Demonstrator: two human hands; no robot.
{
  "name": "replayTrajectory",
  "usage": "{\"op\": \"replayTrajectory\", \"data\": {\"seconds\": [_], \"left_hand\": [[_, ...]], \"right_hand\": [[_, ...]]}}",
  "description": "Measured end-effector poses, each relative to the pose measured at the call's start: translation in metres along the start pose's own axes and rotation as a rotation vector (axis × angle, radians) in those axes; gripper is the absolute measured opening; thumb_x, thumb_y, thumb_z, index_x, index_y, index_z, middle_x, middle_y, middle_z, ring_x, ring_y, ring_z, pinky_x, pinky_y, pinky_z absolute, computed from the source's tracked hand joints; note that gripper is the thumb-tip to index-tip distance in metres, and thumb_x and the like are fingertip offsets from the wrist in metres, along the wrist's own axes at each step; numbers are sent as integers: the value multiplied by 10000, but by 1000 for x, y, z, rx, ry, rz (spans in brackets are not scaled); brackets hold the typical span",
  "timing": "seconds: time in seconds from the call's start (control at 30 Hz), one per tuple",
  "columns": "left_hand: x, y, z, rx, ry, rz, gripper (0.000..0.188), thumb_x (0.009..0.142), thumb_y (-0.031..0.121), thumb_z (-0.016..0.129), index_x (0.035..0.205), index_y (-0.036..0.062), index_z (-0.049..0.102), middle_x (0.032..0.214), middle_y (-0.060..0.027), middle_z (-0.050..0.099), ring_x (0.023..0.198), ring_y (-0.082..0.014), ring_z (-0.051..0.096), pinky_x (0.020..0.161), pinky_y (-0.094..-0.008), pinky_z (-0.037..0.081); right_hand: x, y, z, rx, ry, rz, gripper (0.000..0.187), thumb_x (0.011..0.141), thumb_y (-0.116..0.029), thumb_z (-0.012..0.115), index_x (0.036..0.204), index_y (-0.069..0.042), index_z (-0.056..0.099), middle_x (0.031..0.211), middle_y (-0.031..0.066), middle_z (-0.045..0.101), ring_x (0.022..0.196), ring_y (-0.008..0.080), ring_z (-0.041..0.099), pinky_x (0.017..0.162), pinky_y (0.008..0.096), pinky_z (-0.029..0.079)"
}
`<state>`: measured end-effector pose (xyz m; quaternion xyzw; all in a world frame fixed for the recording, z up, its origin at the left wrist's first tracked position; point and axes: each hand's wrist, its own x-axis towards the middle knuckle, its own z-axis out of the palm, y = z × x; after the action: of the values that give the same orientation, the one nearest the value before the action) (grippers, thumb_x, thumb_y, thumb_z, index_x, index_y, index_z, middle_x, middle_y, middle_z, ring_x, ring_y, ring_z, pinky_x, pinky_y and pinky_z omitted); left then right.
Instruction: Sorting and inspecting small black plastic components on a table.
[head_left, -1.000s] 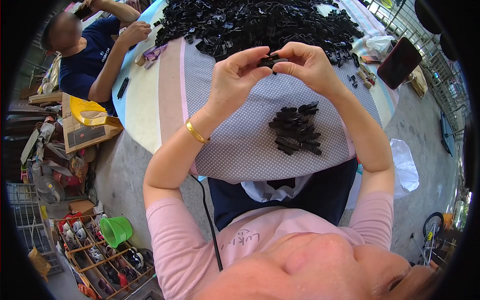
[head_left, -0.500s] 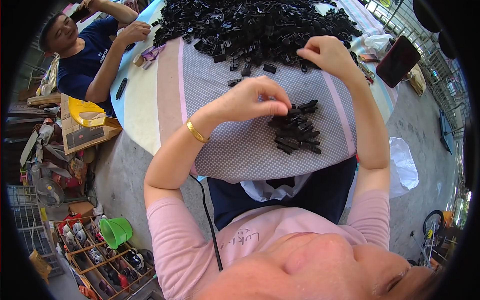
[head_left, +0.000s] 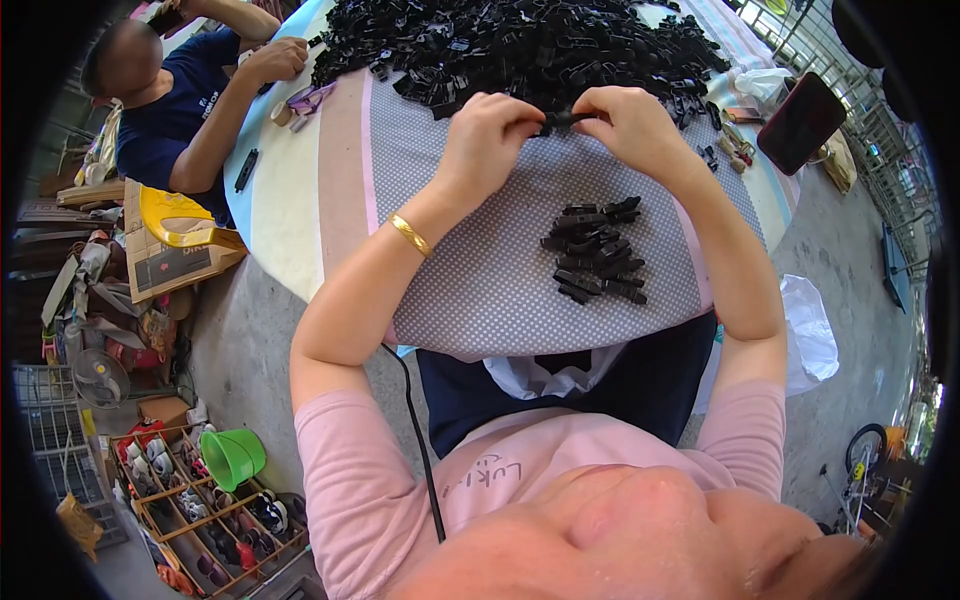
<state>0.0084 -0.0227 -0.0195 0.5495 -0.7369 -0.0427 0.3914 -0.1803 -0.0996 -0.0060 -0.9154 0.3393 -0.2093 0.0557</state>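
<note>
At the near edge of a large heap of small black plastic pieces (head_left: 540, 45), my two hands nearly meet. The fingers of my left hand (head_left: 485, 145) are closed in a pinch around a small black plastic piece (head_left: 546, 128). Opposite it, my right hand (head_left: 635, 130) also pinches a small black plastic piece (head_left: 578, 119). Whether the two pieces touch or join is hidden by my fingertips. Closer to me lies a small pile of longer black plastic pieces (head_left: 597, 250), roughly stacked side by side, with neither hand touching it.
A patterned cloth (head_left: 470, 290) covers the round table. At the right stands a dark phone-like screen (head_left: 800, 122). Across on the left sits another person (head_left: 185, 120), near a tape roll (head_left: 281, 114) and a lone black piece (head_left: 246, 171). A yellow stool (head_left: 175, 220) stands beside the table.
My left hand has moved from above the small pile up to the large heap's edge. My right hand has shifted a little down and left, so both hands now come together.
</note>
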Motion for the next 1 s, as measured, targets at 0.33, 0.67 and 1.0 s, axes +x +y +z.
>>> {"op": "replayTrajectory", "data": {"seconds": [0.33, 0.67, 1.0], "left_hand": [[-5, -6, -11, -1059, -18, -364, 161, 869, 56, 540, 1013, -2, 583, 866, -40, 610, 726, -97, 558, 665, -216, 479], [-10, 12, -15, -627, 11, -373, 245, 847, -32, 482, 1057, -3, 606, 879, -59, 642, 814, -116, 616, 703, -212, 492], [-10, 23, -25, -634, 0, -353, 357, 792, 1, 617, 1145, 35, 572, 906, -42, 639, 818, -77, 593, 728, -193, 478]], "right_hand": [[3, -17, -3, 1071, -132, 77, 256, 853, -145, 591, 1070, -10, 600, 778, 56, 633, 640, 82, 568, 596, 212, 481], [-3, -25, 9, 952, 16, 1, 230, 777, -145, 670, 963, -11, 660, 786, 61, 663, 676, 90, 600, 613, 210, 483], [-6, -36, -2, 532, 235, -135, 313, 745, -172, 695, 1015, -30, 625, 865, 87, 632, 698, 162, 614, 663, 256, 511]]}}
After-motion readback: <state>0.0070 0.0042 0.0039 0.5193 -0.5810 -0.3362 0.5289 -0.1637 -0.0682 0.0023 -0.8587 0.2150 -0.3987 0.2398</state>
